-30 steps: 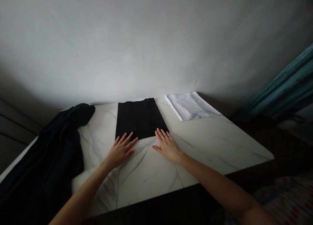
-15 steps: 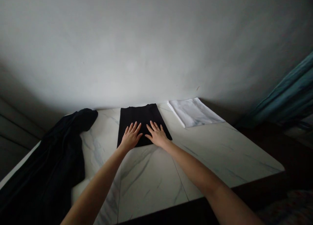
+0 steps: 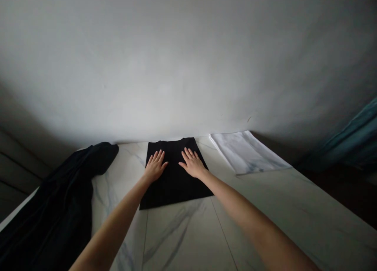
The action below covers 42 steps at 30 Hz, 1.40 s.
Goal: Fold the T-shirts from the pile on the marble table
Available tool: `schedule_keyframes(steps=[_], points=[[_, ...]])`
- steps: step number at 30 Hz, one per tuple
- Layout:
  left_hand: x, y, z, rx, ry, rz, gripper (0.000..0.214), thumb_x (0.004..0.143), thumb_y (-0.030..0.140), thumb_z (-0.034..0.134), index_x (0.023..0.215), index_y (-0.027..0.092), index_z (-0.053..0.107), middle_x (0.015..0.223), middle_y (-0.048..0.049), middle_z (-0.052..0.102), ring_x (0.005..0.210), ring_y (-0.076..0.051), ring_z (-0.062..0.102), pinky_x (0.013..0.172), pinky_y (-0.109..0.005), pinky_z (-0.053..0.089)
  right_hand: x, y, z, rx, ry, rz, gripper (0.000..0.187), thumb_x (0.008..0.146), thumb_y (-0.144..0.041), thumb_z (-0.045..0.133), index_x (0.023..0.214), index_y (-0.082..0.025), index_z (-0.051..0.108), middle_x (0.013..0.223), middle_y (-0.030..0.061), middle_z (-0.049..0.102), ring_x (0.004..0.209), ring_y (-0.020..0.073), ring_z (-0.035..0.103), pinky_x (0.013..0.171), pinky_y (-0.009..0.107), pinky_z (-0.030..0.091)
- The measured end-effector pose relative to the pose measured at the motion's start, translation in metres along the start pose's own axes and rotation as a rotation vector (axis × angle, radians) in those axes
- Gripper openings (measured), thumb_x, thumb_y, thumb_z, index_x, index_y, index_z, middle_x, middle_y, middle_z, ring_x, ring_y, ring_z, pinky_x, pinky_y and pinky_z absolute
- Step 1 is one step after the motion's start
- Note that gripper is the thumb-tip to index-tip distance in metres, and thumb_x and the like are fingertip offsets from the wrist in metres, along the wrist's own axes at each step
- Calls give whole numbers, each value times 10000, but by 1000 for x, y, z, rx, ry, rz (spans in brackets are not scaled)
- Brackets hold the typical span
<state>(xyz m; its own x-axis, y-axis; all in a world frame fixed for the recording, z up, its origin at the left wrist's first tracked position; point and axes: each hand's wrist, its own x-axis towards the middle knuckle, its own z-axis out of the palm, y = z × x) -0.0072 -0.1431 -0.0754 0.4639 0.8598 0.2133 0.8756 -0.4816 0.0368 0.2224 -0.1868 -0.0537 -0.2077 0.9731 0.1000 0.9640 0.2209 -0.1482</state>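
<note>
A black folded garment lies flat on the marble-patterned table, its far edge close to the wall. On its left part rests my left hand, palm down with the fingers stretched out. My right hand lies flat in the same way near the right edge of the cloth. Neither hand grips anything. What kind of garment it is does not show.
A white folded cloth lies to the right, near the wall. A loose dark garment spreads over the table's left side. Blue-green fabric hangs at the far right.
Both hands have slid from the near part of the black garment toward its far part and a little farther apart. The view has shifted, so the cloths appear lower and larger.
</note>
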Motion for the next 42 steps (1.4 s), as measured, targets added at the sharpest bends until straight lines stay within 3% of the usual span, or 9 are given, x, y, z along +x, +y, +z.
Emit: schedule_keyframes(steps=[6, 11, 14, 20, 24, 26, 32, 37, 42], points=[[66, -32, 10, -21, -132, 46, 590, 1021, 418, 263, 1560, 178, 249, 1625, -81, 221, 1497, -256, 209, 1192, -459, 250, 70, 26, 6, 58, -97, -92, 674, 1017, -548, 211, 1562, -154, 261, 1641, 105, 156, 1517, 240, 119, 1218, 448, 129], [86, -70, 20, 5, -103, 6, 570, 1018, 398, 265, 1556, 209, 273, 1609, -94, 274, 1490, -255, 243, 1184, -487, 258, 99, 61, 8, 67, -71, -72, 613, 1028, -520, 224, 1558, -215, 281, 1641, 71, 189, 1512, 202, 155, 1221, 418, 130], [88, -82, 23, 20, -87, -69, 564, 1018, 407, 258, 1558, 242, 267, 1611, -78, 284, 1491, -268, 241, 1172, -503, 275, 107, 73, 11, 56, -35, -29, 590, 1030, -519, 230, 1543, -246, 324, 1642, 50, 200, 1510, 216, 165, 1219, 411, 141], [86, -74, 16, 95, -43, -141, 551, 1012, 413, 270, 1544, 275, 307, 1593, -69, 342, 1471, -323, 283, 1160, -568, 255, 109, 75, 14, 28, -6, 86, 619, 1015, -556, 221, 1561, -268, 276, 1639, 13, 213, 1508, 238, 170, 1221, 432, 138], [83, -44, 2, 177, 40, -241, 525, 991, 354, 326, 1477, 196, 446, 1515, -177, 447, 1446, -351, 332, 1155, -622, 191, 104, 50, 5, 4, -6, 258, 693, 1012, -553, 194, 1561, -136, 266, 1627, 139, 205, 1512, 283, 142, 1211, 511, 47], [75, -21, -5, 153, 70, -272, 528, 985, 343, 342, 1469, 167, 457, 1518, -198, 435, 1450, -358, 321, 1157, -622, 183, 97, 27, 1, 12, 23, 313, 719, 1011, -553, 180, 1550, -88, 280, 1616, 195, 196, 1509, 303, 149, 1197, 547, 52], [17, 37, -12, 68, 58, -148, 561, 1003, 409, 308, 1498, 168, 412, 1560, -167, 369, 1452, -336, 327, 1151, -566, 284, 33, -27, 7, 92, 11, 158, 722, 1008, -564, 180, 1533, -91, 329, 1618, 179, 204, 1500, 295, 193, 1200, 533, 124], [-41, 35, -11, 69, 7, -212, 589, 1001, 403, 311, 1505, 110, 387, 1565, -179, 344, 1450, -327, 327, 1150, -510, 324, -32, -13, 13, 58, 62, 209, 728, 1004, -556, 240, 1536, -64, 308, 1613, 184, 209, 1496, 298, 206, 1199, 499, 175], [-94, 19, -15, 87, 22, -228, 582, 995, 404, 281, 1492, 126, 405, 1548, -193, 377, 1432, -347, 358, 1099, -558, 377, -84, 18, 11, 8, 153, 325, 639, 993, -456, 358, 1485, -50, 396, 1556, 231, 339, 1438, 317, 350, 1143, 492, 307]])
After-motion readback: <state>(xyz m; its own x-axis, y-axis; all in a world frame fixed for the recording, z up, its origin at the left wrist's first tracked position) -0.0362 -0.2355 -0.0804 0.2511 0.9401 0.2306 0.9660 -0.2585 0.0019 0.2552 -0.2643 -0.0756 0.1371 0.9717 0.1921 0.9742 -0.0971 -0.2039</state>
